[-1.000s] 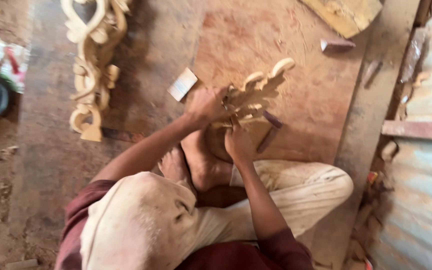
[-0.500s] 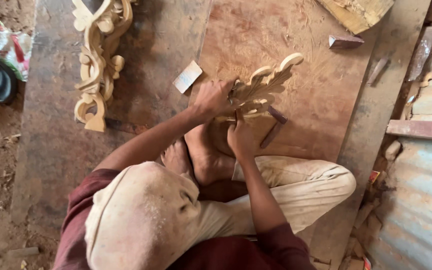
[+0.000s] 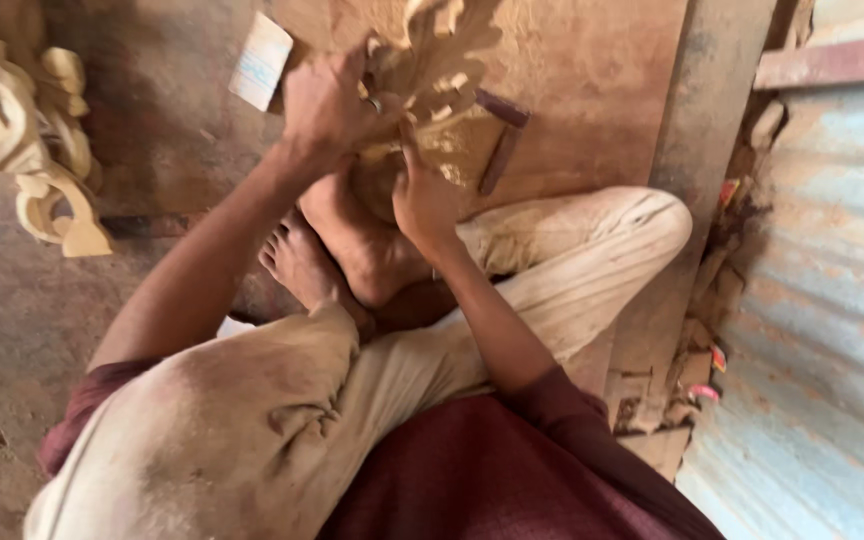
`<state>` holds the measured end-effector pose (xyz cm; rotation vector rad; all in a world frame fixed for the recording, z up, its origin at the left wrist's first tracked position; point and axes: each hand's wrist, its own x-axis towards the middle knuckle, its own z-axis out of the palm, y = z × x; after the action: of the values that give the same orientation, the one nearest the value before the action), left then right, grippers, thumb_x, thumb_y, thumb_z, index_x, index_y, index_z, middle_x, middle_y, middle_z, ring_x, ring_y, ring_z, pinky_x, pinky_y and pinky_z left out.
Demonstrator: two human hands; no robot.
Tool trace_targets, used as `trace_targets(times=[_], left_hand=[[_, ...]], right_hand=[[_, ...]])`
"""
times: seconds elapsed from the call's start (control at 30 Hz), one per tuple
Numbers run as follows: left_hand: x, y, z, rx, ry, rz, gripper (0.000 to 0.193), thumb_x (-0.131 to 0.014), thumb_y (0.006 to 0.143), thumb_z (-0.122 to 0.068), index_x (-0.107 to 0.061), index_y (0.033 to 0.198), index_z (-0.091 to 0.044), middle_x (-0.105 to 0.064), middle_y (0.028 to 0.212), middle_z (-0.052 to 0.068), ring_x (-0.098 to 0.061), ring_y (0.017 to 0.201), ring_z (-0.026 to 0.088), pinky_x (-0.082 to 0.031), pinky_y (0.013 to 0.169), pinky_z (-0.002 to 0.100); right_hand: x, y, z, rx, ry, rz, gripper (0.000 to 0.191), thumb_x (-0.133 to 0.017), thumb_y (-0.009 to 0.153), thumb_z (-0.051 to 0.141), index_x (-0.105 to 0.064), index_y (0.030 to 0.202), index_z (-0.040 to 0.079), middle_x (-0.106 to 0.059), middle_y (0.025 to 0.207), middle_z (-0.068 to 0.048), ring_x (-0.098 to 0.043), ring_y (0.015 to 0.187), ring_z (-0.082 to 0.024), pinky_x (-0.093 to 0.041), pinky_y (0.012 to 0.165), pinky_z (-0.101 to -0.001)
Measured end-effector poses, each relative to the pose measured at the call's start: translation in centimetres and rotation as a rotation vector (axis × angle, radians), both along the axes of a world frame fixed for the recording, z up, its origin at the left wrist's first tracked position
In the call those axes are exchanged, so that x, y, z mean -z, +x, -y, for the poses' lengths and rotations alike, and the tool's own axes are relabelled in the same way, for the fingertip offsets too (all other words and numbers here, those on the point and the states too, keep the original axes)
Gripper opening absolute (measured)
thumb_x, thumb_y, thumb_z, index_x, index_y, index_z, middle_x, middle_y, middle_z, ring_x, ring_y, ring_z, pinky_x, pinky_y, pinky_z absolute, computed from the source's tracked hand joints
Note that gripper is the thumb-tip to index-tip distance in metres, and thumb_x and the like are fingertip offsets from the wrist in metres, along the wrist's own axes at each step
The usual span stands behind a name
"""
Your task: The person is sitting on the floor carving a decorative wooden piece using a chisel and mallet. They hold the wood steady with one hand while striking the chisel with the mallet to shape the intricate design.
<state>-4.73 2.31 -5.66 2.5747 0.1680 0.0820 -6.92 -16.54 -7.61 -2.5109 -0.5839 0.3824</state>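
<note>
Carving (image 3: 432, 60) now nearer, long axis up-frame

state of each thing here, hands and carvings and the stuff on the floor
left hand: closed on the carved wood piece
right hand: gripping its lower part
carved wood piece: held up, partly out of frame
second carving: lying untouched on the floor
white block: lying flat on the board

Both hands, left (image 3: 327, 105) and right (image 3: 425, 198), grip a carved wooden ornament (image 3: 437, 60).
</note>
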Motion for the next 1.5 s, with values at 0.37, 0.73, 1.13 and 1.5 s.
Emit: trace_targets(times=[0.37,0.73,1.13,1.5], left_hand=[[1.7,-0.6,0.1,0.003,0.017,0.058,0.062,-0.093,0.083,-0.041,-0.066,0.126,-0.007,-0.072,0.088,0.014,-0.069,0.078,0.037,-0.055,0.064,0.048],[0.8,-0.2,0.0,-0.044,0.005,0.003,0.05,-0.093,0.085,-0.04,-0.066,0.105,-0.003,-0.073,0.088,0.015,-0.071,0.077,0.035,-0.054,0.062,0.046],[2.6,-0.4,-0.1,-0.026,0.012,0.066,0.057,-0.091,0.079,-0.036,-0.065,0.116,-0.001,-0.07,0.081,0.015,-0.069,0.069,0.034,-0.054,0.057,0.046],[2.0,-1.2,0.0,-0.015,-0.04,0.071,0.05,-0.09,0.088,-0.034,-0.065,0.117,-0.002,-0.071,0.089,0.015,-0.069,0.072,0.035,-0.054,0.059,0.046]], right_hand=[[0.8,-0.3,0.2,0.021,-0.119,0.007,0.065,-0.058,0.096,0.011,-0.036,0.156,0.021,-0.07,0.079,-0.016,-0.068,0.066,-0.036,-0.054,0.059,-0.0528],[0.9,-0.3,0.1,-0.003,-0.087,0.054,0.069,-0.056,0.097,0.014,-0.033,0.16,0.026,-0.07,0.078,-0.016,-0.067,0.066,-0.036,-0.053,0.06,-0.0522],[1.4,-0.6,0.5,-0.008,-0.073,-0.039,0.07,-0.056,0.096,0.012,-0.03,0.161,0.016,-0.068,0.076,-0.021,-0.063,0.05,-0.035,-0.05,0.046,-0.0496],[1.5,-0.5,0.3,0.044,-0.097,-0.215,0.058,-0.049,0.101,0.009,-0.039,0.158,0.013,-0.067,0.067,-0.016,-0.064,0.053,-0.034,-0.05,0.05,-0.0509]])
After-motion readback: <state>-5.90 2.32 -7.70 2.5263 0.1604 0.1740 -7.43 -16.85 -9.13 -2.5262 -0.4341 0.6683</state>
